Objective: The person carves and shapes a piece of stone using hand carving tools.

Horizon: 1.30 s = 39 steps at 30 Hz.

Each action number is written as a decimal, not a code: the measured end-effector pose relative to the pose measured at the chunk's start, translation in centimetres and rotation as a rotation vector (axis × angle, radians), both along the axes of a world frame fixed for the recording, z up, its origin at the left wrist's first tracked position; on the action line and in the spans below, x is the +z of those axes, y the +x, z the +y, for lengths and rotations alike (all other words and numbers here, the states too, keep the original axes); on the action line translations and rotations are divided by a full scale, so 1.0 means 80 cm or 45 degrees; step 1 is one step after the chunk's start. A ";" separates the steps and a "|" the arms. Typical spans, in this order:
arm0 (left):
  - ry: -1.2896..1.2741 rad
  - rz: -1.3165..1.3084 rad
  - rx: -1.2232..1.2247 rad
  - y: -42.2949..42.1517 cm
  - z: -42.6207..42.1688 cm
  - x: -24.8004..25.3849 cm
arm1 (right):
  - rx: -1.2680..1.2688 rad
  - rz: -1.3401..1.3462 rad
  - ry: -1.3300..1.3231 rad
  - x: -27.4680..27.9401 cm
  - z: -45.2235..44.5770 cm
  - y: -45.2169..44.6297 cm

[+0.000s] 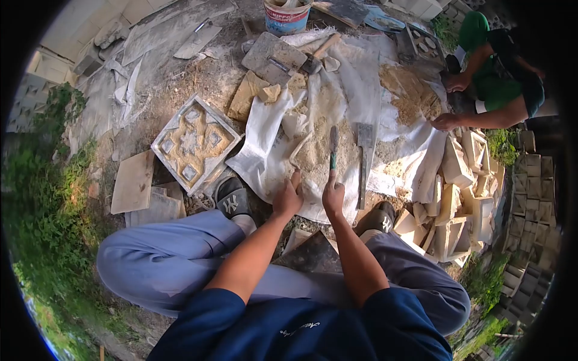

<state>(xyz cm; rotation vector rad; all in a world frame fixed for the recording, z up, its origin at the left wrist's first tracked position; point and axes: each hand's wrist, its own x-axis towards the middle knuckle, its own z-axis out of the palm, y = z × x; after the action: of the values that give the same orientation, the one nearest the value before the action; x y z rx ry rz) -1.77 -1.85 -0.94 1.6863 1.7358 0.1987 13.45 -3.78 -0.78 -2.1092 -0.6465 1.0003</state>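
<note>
My right hand (333, 197) is closed around a narrow flat-bladed tool (333, 144) with some green near its grip, blade pointing away from me. My left hand (288, 197) is closed at the edge of the white sack (259, 141); a thin curved shape rises beyond its thumb, and I cannot tell whether it is held. Sandy powder (325, 147) covers the sack in front of both hands. Right of the tool lies a long flat metal bar (363, 162). A square mould (171, 165) with a star pattern and sandy filling lies to the left.
A bucket (285, 19), a hammer (325, 47) and a grey slab (265, 57) are at the back. Pale broken blocks (460, 210) are piled at right. Another person's hands (448, 120) are near a powder heap (406, 90). Boards (133, 180) lie left.
</note>
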 end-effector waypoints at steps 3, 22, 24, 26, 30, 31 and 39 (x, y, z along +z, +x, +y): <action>-0.136 0.000 0.003 0.007 0.004 0.015 | 0.025 -0.039 -0.270 -0.003 -0.005 0.011; 0.014 -0.001 -0.036 -0.002 0.004 -0.005 | -0.177 -0.052 -0.145 -0.014 0.042 0.064; 0.056 -0.017 -0.039 0.002 0.005 -0.002 | -0.054 -0.229 -0.342 -0.067 0.033 0.076; 0.186 -0.058 -0.061 0.001 0.005 0.006 | -0.153 -0.103 -0.285 -0.062 0.038 0.078; 0.117 -0.078 -0.045 -0.003 0.002 -0.003 | -0.315 0.044 -0.046 -0.009 0.049 0.065; 0.179 -0.056 -0.107 -0.003 0.003 0.003 | -0.231 0.007 0.083 -0.006 0.047 0.068; 0.027 -0.006 -0.013 0.004 0.011 0.003 | -0.119 -0.156 -0.232 -0.032 0.037 0.075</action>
<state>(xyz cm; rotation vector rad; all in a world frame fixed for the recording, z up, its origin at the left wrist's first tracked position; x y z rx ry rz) -1.43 -0.99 -0.73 1.7081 1.7271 0.2173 19.44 -0.78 -3.35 -2.3521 -0.5272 0.9134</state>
